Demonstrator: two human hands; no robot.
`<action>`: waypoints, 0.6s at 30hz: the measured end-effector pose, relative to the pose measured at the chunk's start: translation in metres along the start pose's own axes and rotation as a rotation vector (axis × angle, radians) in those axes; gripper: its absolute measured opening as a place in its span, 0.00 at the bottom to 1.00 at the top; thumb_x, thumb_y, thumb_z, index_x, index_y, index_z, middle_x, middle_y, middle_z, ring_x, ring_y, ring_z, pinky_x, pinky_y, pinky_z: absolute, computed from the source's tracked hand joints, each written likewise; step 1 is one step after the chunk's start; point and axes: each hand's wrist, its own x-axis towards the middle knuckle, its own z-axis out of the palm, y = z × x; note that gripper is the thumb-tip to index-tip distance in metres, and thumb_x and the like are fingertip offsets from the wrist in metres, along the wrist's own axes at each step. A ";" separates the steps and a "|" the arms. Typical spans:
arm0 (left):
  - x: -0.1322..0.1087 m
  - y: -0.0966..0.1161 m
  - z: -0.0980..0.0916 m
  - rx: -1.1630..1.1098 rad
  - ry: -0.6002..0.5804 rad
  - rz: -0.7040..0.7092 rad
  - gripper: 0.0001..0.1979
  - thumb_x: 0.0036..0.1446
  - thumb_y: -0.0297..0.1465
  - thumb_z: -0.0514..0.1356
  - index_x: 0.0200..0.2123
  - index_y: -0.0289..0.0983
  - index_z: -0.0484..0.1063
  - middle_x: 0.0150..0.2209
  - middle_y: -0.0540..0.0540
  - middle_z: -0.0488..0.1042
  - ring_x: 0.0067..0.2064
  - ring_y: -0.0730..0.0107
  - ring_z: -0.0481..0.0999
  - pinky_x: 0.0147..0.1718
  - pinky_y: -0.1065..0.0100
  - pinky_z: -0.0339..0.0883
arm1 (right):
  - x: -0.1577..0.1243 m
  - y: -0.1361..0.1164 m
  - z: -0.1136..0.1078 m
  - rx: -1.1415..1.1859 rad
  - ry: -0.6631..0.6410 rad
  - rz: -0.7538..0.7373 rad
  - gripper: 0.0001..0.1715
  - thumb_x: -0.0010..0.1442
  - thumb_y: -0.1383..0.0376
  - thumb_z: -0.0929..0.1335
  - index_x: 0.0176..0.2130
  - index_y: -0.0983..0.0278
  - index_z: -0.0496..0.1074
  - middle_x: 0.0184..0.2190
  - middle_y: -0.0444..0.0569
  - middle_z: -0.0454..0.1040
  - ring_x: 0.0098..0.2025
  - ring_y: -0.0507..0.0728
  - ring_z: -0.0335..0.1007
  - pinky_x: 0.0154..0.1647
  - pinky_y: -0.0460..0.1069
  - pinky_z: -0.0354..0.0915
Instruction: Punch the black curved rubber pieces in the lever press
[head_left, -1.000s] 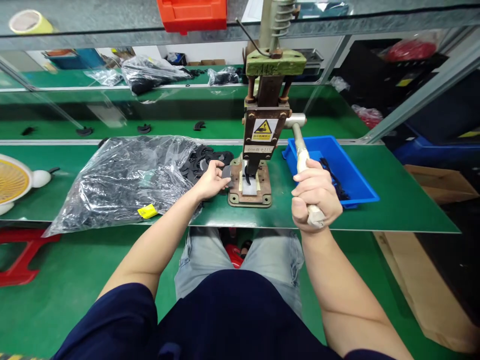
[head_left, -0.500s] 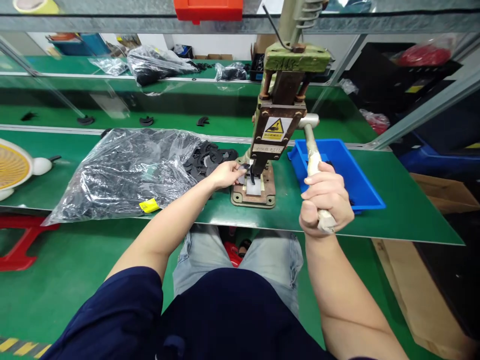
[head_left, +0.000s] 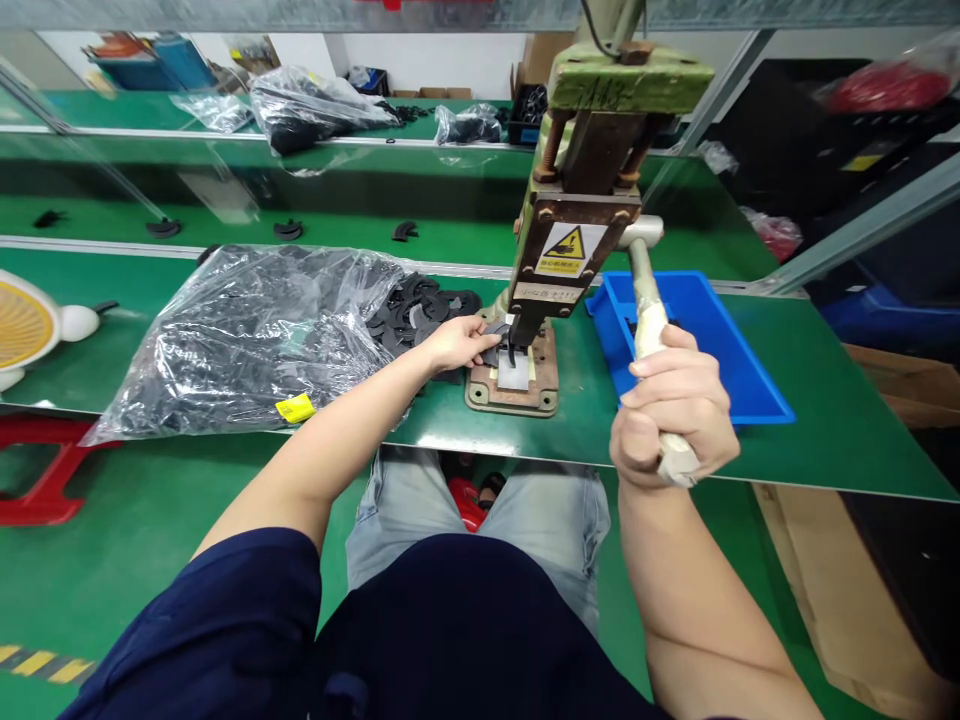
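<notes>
A green and brown hand press [head_left: 577,230] stands on the green table [head_left: 825,440], its base plate [head_left: 514,385] near the front edge. My right hand [head_left: 675,410] is wrapped round the press lever [head_left: 646,300], which slants down toward me. My left hand [head_left: 459,342] pinches a small flat black part [head_left: 495,335] and holds it at the die under the ram. Loose black parts [head_left: 416,305] lie just left of the press.
A large clear plastic bag [head_left: 247,335] of black parts lies on the left. A blue bin [head_left: 697,345] sits right of the press. A yellow fan [head_left: 26,330] is at the far left. Cardboard boxes [head_left: 900,370] stand on the right.
My left hand has moved the black part from beside the base plate in under the ram. The view has shifted closer and slightly right. My right hand keeps its grip on the lever.
</notes>
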 end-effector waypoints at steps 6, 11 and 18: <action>0.008 0.007 -0.004 -0.055 -0.085 -0.145 0.23 0.61 0.42 0.75 0.30 0.39 0.65 0.21 0.51 0.72 0.22 0.72 0.77 0.22 0.74 0.70 | 0.000 0.000 0.002 0.012 0.036 -0.002 0.16 0.59 0.57 0.73 0.25 0.58 0.67 0.22 0.41 0.70 0.34 0.58 0.76 0.60 0.70 0.75; 0.012 0.011 -0.005 -0.055 -0.115 -0.197 0.23 0.60 0.39 0.75 0.30 0.40 0.63 0.21 0.51 0.72 0.22 0.68 0.79 0.23 0.71 0.74 | 0.000 0.001 0.000 0.008 0.001 -0.004 0.16 0.59 0.58 0.73 0.24 0.58 0.66 0.22 0.41 0.71 0.36 0.57 0.77 0.63 0.70 0.75; 0.005 0.022 -0.001 -0.149 -0.140 -0.353 0.17 0.61 0.39 0.75 0.35 0.38 0.70 0.22 0.47 0.77 0.22 0.67 0.81 0.24 0.71 0.76 | 0.002 -0.001 0.000 0.015 -0.013 -0.015 0.16 0.60 0.59 0.73 0.25 0.58 0.67 0.23 0.41 0.72 0.36 0.57 0.78 0.61 0.69 0.75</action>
